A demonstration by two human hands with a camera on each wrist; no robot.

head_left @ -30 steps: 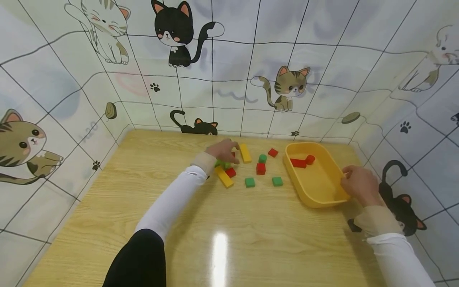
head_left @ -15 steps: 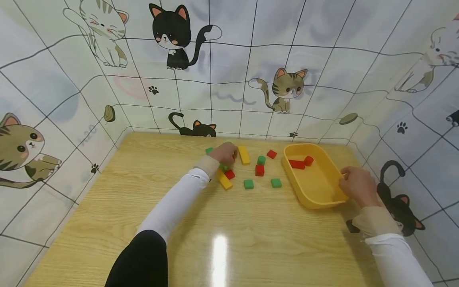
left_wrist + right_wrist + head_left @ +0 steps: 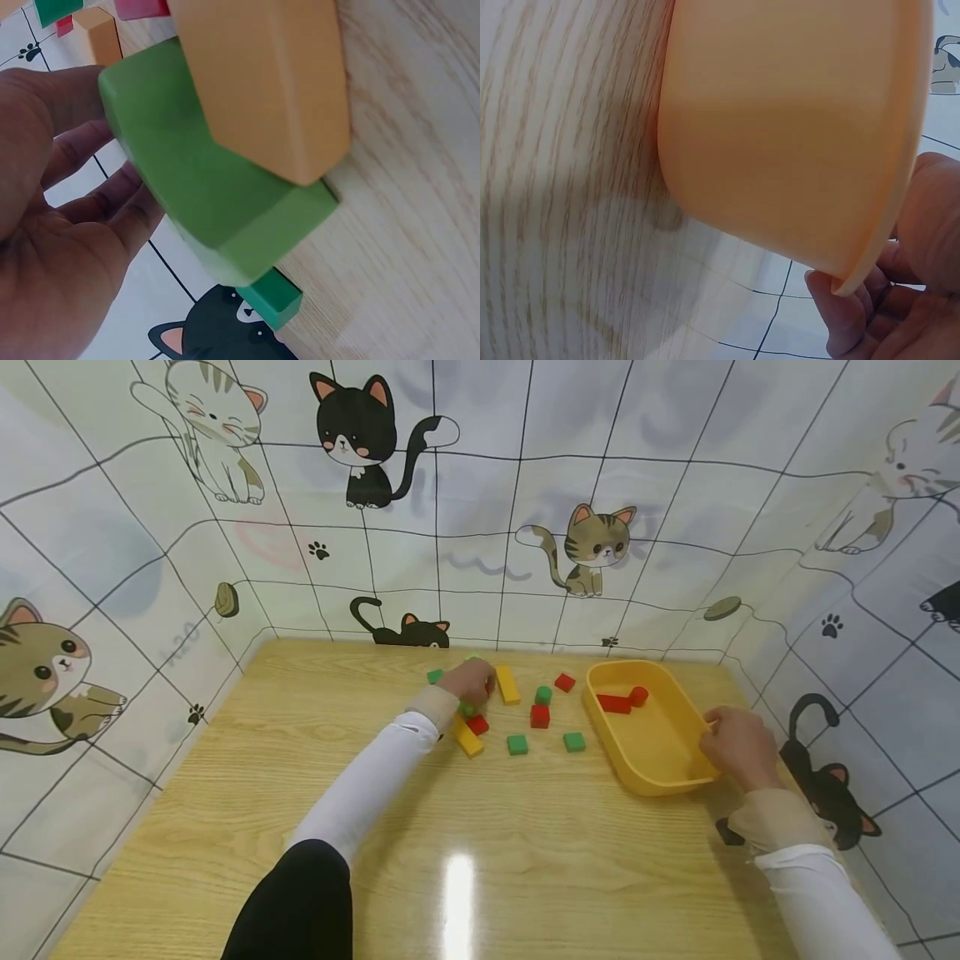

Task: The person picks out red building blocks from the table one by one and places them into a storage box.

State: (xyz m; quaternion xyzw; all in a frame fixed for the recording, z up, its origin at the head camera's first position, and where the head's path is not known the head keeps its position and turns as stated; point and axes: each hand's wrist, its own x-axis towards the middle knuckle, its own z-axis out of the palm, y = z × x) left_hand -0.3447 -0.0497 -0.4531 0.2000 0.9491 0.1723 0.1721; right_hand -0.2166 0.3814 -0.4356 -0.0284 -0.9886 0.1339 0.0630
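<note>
Your left hand (image 3: 468, 681) is resting over a curved green block (image 3: 210, 187) near the far middle of the wooden table (image 3: 225, 793), with your fingers (image 3: 82, 150) curling against the block's rounded side; the left wrist view is showing them touching it, but I cannot tell whether they are truly gripping it. That green piece is lying on the table under a yellow block (image 3: 270, 82) that is leaning across its top, and a small green block (image 3: 274, 300) is sitting just beyond it by the wall. From the head view, a red block (image 3: 477, 724) and a long yellow block (image 3: 467, 737) are lying just at 6 o'clock of your left hand, another long yellow block (image 3: 507, 684) is lying just at 3 o'clock of it, and a small green cube (image 3: 435, 676) is sitting at 9 o'clock. Further toward 3 and 4 o'clock, loose pieces are sitting apart from one another: a green block (image 3: 543, 695), a red cube (image 3: 539, 716), a red block (image 3: 565, 682), and two green cubes (image 3: 517, 744) nearer to you. Well apart on the right, your right hand (image 3: 738, 747) is holding the yellow tub (image 3: 660, 768) by its near right rim, with fingertips (image 3: 847, 315) hooking under the edge and the thumb on top. Inside the tub, two red pieces (image 3: 615, 702) are lying at its far end.
</note>
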